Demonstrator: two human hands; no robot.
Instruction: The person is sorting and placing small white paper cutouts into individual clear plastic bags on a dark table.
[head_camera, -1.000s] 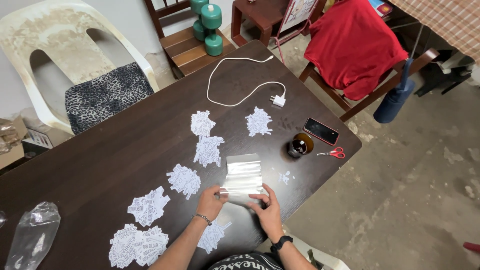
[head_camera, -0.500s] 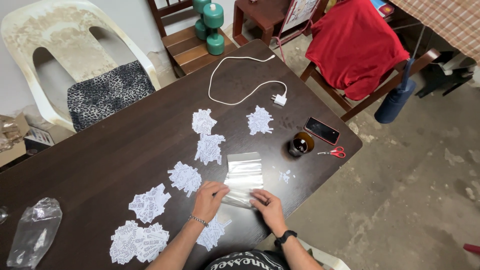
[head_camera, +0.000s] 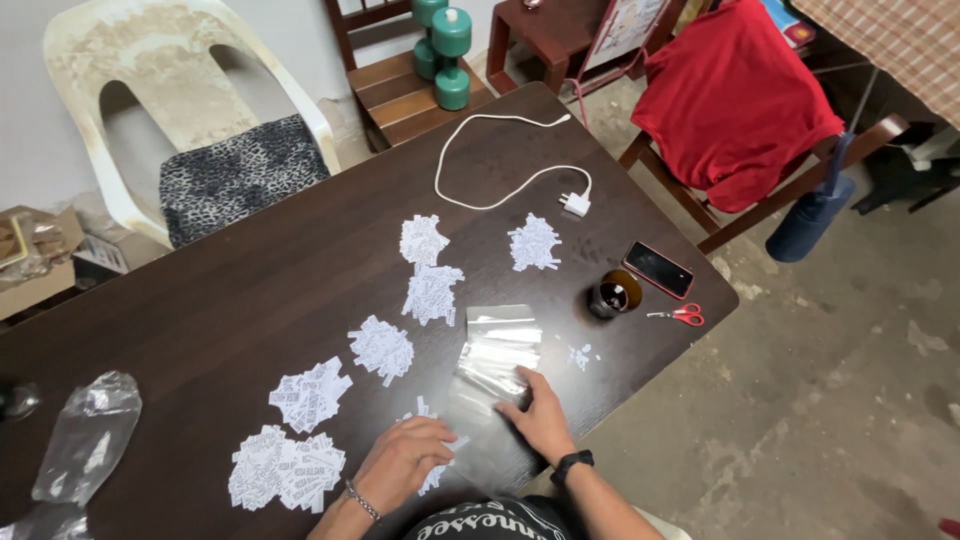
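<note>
The right hand (head_camera: 541, 418) lies flat, fingers spread, on clear plastic bags (head_camera: 497, 347), while the left hand (head_camera: 402, 462), fingers loosely curled, covers paper slips (head_camera: 436, 472), largely hiding them.

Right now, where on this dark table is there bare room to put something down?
The widest bare patch of the table lies between the plastic chair and the paper piles. A smaller one lies inside the white cable's loop. It is crowded around the clear bags, both hands, the cup, phone and scissors.

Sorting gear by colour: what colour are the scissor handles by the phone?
Red, on the scissors in the head view.
</note>
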